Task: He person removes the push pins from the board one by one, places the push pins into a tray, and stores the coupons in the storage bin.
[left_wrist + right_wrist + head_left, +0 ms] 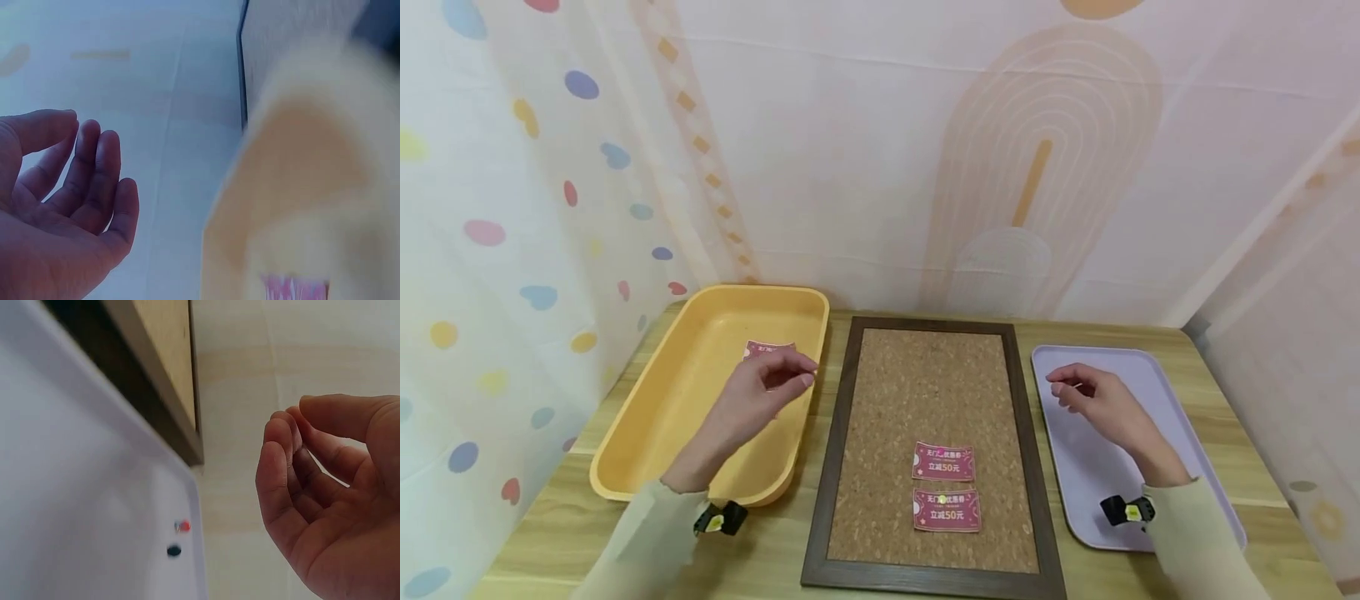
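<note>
The far coupon (943,464) lies on the near right part of the corkboard (925,383), a pink pin (941,452) at its top middle; just nearer lies the near coupon (947,512), set the same way with a yellow pin (942,499). The board sits on the table (550,533) between a yellow tray (700,392) on the left and a lilac tray (1093,483) on the right. From where I stand, both hands hover: the left hand (763,385) over a third coupon (763,347) in the yellow tray, partly hiding it, the right hand (1101,404) over the lilac tray. Their fingers bend loosely, thumb tips near the forefingers, and I see nothing gripped. What look like a red pin (183,525) and a dark pin (174,550) lie in the lilac tray. To my mind, good pinning means laying the paper flat and square beneath a steadying finger, then pressing the point straight through its top middle without creasing it.
</note>
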A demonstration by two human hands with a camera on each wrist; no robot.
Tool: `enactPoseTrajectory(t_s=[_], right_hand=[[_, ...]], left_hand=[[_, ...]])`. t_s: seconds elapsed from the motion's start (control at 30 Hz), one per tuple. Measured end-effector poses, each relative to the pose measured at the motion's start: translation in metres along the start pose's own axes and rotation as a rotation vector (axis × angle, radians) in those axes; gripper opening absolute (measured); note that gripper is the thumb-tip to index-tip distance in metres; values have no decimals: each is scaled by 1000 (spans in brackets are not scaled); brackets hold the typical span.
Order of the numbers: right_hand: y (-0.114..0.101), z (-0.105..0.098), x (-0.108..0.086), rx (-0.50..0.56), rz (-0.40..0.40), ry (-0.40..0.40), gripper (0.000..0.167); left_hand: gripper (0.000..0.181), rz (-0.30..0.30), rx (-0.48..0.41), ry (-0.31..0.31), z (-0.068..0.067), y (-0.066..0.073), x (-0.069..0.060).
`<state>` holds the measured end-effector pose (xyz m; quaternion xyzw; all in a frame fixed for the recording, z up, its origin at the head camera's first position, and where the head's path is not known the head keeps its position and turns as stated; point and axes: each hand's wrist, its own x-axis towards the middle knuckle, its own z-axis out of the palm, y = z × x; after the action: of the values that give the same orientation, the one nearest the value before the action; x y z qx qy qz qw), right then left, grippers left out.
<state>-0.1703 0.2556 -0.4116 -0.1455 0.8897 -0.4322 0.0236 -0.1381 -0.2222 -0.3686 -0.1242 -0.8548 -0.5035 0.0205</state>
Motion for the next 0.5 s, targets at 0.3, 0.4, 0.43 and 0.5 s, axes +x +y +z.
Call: enactPoseTrajectory(t_s=[0.3, 0.4, 0.43, 0.5], right_hand=[[-23, 20, -4, 24, -47, 29, 21], [-32, 26, -6, 49, -41, 40, 21], [-34, 28, -7, 58, -37, 45, 21], [-38, 31, -8, 72, -33, 55, 21]], left_hand=[[11, -14, -54, -74, 48, 15, -11], [11, -21, -88, -63, 61, 16, -14], [12, -19, -98, -62, 65, 16, -14], [13, -25, -114, -67, 72, 17, -14]])
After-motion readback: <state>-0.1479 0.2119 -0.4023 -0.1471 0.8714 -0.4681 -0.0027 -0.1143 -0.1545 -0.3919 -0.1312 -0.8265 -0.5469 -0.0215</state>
